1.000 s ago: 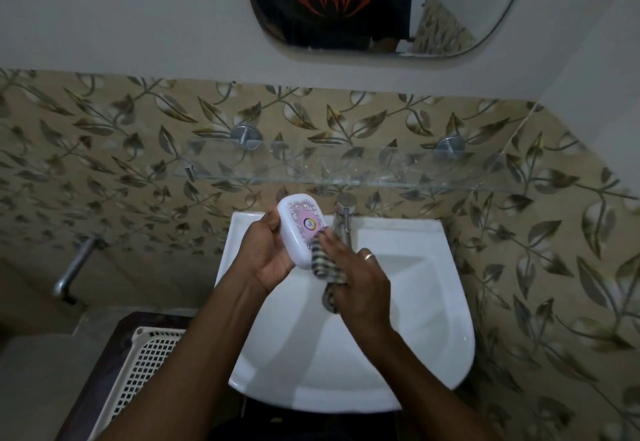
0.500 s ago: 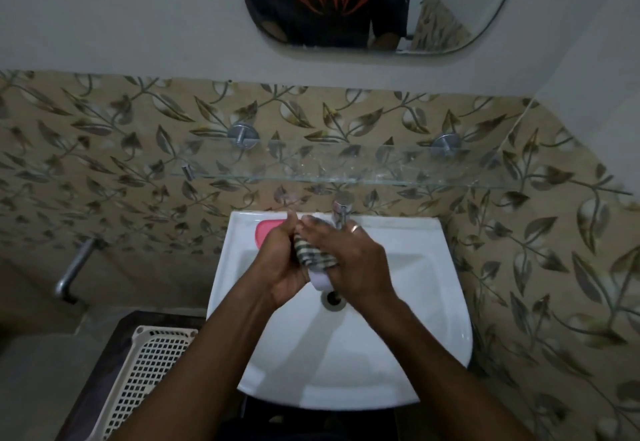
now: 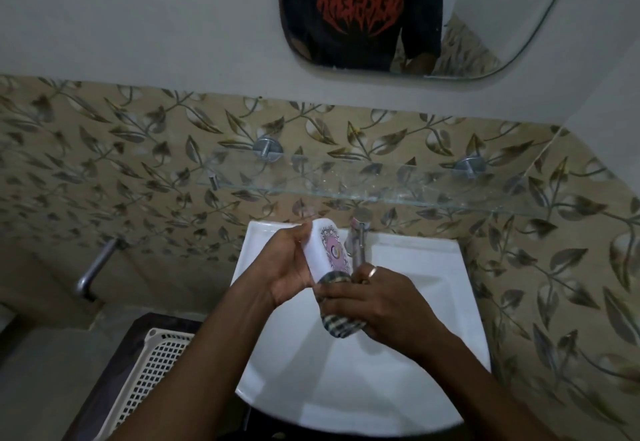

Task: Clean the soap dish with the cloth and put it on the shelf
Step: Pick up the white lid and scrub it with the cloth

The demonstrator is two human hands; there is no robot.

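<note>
My left hand [image 3: 289,266] grips a white soap dish [image 3: 327,250] with a pink printed lid, held tilted above the back of the white sink [image 3: 346,378]. My right hand [image 3: 384,305] holds a bunched checked cloth [image 3: 337,319] and presses its top against the dish's lower end. The glass shelf [image 3: 398,181] runs along the tiled wall just above the sink, with nothing standing on it.
A chrome tap [image 3: 358,243] stands right behind the dish. A white perforated basket [image 3: 152,371] sits on a dark surface at the lower left. A metal pipe [image 3: 95,269] juts from the left wall. A mirror [image 3: 415,15] hangs above.
The dish has come back up from between both hands, its lid showing again. My right hand with the cloth has slid down to the dish's lower end.
</note>
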